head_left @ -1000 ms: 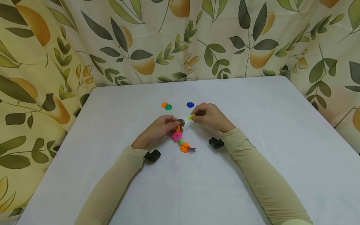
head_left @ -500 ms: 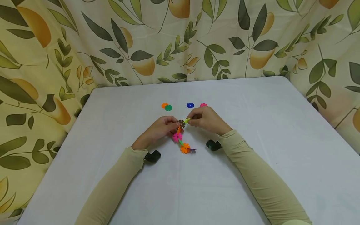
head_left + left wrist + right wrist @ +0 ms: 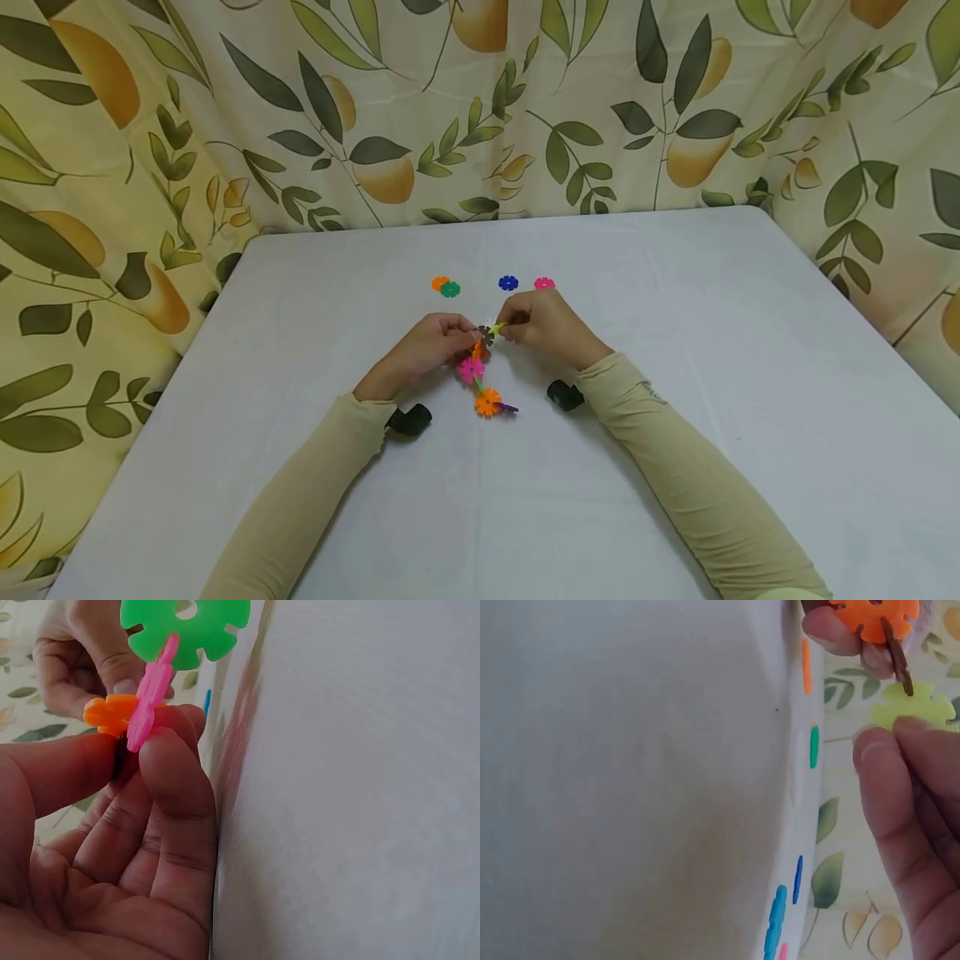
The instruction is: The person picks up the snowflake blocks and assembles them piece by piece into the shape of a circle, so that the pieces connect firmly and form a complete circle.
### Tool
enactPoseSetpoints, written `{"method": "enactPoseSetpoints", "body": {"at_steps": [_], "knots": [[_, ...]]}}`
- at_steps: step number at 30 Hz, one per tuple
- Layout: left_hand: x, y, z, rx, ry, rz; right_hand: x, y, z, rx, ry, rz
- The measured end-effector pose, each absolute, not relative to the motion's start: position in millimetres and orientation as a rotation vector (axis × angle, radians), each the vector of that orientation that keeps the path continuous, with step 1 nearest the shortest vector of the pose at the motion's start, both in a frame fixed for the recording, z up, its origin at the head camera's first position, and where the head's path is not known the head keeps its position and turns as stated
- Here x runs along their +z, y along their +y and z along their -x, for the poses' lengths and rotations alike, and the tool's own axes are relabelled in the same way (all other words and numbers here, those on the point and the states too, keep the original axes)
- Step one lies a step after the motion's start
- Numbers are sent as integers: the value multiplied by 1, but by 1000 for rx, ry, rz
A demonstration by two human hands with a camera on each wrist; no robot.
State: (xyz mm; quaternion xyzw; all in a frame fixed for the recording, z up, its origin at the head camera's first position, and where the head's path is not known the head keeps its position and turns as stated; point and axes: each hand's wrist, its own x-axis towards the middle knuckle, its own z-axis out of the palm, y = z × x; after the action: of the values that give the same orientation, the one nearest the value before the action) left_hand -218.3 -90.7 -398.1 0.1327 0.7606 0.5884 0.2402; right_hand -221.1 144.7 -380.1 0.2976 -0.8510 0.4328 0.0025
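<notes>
My left hand (image 3: pixel 431 346) pinches a chain of notched flower-shaped plastic discs at its brown disc (image 3: pixel 486 336). Below that hang an orange disc (image 3: pixel 112 712), a pink disc (image 3: pixel 152 694), a green disc (image 3: pixel 187 637), a second orange disc (image 3: pixel 487 404) and a purple disc (image 3: pixel 506 408). Between thumb and fingertips, my right hand (image 3: pixel 546 329) pinches a yellow disc (image 3: pixel 911 711). In the right wrist view the brown disc's edge meets the yellow disc's notched rim, the two standing crosswise.
Loose discs lie farther back on the white table (image 3: pixel 645 467): orange (image 3: pixel 440 283), green (image 3: pixel 450 289), dark blue (image 3: pixel 508 283) and pink (image 3: pixel 544 283). A light blue disc (image 3: pixel 775 922) shows in the right wrist view. A patterned curtain (image 3: pixel 465 108) hangs behind the table.
My right hand has moved left and toward me, bringing the yellow disc up to the brown one and uncovering the loose pink disc. The chain's purple end has swung slightly left.
</notes>
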Motion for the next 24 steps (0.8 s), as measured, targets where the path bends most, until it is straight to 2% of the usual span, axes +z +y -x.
{"method": "enactPoseSetpoints", "body": {"at_steps": [16, 24], "knots": [[-398, -90, 216, 1623, 2092, -340, -377, 136, 214, 1241, -2664, -982], [-396, -93, 220, 1643, 2013, -368, -371, 146, 220, 1367, -2723, -883]]}}
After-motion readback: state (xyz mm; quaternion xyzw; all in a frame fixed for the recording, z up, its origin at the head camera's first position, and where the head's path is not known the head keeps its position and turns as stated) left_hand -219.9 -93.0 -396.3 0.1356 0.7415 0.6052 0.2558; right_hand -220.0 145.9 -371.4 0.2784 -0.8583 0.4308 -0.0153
